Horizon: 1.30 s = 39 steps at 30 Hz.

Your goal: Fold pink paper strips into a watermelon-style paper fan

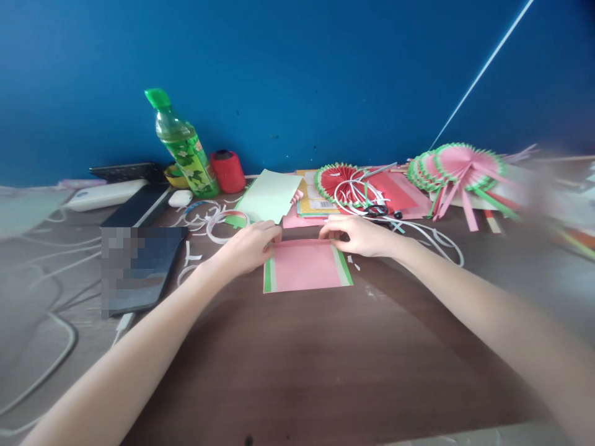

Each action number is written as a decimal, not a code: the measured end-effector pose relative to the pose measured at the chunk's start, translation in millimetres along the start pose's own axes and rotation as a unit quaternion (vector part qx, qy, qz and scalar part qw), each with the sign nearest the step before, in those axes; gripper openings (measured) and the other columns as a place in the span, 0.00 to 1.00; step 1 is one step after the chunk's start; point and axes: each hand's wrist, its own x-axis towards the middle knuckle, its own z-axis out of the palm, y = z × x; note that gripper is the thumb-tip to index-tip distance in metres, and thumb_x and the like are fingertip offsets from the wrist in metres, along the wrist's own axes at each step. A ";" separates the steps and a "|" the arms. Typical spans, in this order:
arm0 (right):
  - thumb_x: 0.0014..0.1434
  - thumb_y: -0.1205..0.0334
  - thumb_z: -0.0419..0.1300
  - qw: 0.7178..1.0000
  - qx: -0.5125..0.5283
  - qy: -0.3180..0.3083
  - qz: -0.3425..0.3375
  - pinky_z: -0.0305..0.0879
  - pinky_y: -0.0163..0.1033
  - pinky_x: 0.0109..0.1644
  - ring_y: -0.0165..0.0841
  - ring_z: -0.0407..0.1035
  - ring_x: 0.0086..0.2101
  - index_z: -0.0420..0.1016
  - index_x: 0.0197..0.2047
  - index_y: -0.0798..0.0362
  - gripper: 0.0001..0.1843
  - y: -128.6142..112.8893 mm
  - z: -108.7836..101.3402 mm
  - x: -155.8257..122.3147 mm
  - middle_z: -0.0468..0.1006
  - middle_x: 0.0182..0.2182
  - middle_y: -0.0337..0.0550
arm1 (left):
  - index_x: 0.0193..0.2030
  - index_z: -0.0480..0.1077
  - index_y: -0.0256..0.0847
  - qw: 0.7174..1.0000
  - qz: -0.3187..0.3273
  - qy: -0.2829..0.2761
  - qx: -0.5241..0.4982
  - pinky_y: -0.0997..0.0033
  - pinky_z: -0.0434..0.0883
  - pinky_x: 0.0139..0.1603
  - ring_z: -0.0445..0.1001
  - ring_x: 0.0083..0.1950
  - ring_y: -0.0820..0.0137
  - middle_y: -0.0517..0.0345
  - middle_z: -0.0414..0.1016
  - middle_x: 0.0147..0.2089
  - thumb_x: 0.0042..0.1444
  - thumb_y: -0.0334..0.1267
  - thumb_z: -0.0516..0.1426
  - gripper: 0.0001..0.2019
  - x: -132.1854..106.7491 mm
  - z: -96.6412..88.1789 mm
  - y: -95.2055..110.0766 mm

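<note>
pink paper, edged at both short ends with strips of white and green, lies on the dark brown table (297,365) right in front of the person — that's the sheet (307,269) both bare hands are on. the left hand (253,248) has its far left corner, thumb and fingertips pinched together over the edge. the right hand (356,235) does much the same at the far right corner, its finger and thumb curled round with a small gap showing behind the tips. between them the far edge shows a narrow band, like a fold; the near part rests flat on the wood.

small white paper scraps (356,266) lie just beside the sheet, by the right hand. beyond the left hand sits a pale green sheet (269,191), and near the wrist a roll of clear tape (217,227). further back, a red pleated fan (332,179) is partly covered by a tangled white cable (356,195), and off to the right pink pleated fans (465,164) spread their loose strips. on the left i see a green-capped bottle (190,158) next to a red spool (227,172), with a dark tablet (158,272) nearer the person — all against a blue wall (297,74).
</note>
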 end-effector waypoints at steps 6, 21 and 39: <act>0.51 0.75 0.52 0.999 -0.025 -0.011 -0.032 0.62 0.39 0.38 0.31 0.62 0.32 0.74 0.49 0.50 0.23 3.8 3.5 -0.7 0.65 0.33 0.43 | 0.47 0.69 0.45 0.998 0.047 0.002 0.038 0.69 0.63 0.39 0.68 0.42 0.67 0.56 0.69 0.37 0.48 0.23 0.47 0.22 -1.5 2.7 -1.6; 0.54 0.77 0.51 0.991 -0.105 -0.010 -0.086 0.57 0.37 0.35 0.31 0.59 0.31 0.76 0.47 0.47 0.23 -0.3 3.1 0.4 0.64 0.31 0.42 | 0.43 0.72 0.44 0.984 0.101 -0.026 0.143 0.71 0.61 0.32 0.69 0.37 0.68 0.55 0.72 0.34 0.54 0.25 0.49 0.16 -4.0 -8.7 13.8; 0.51 0.77 0.53 0.946 -0.307 -0.040 -0.093 0.49 0.37 0.30 0.33 0.58 0.31 0.70 0.55 0.47 0.29 -24.7 5.3 -6.0 0.68 0.29 0.44 | 0.58 0.63 0.44 0.960 0.025 -0.087 0.266 0.69 0.54 0.24 0.71 0.30 0.66 0.51 0.69 0.32 0.53 0.22 0.48 0.26 -11.5 -11.1 54.7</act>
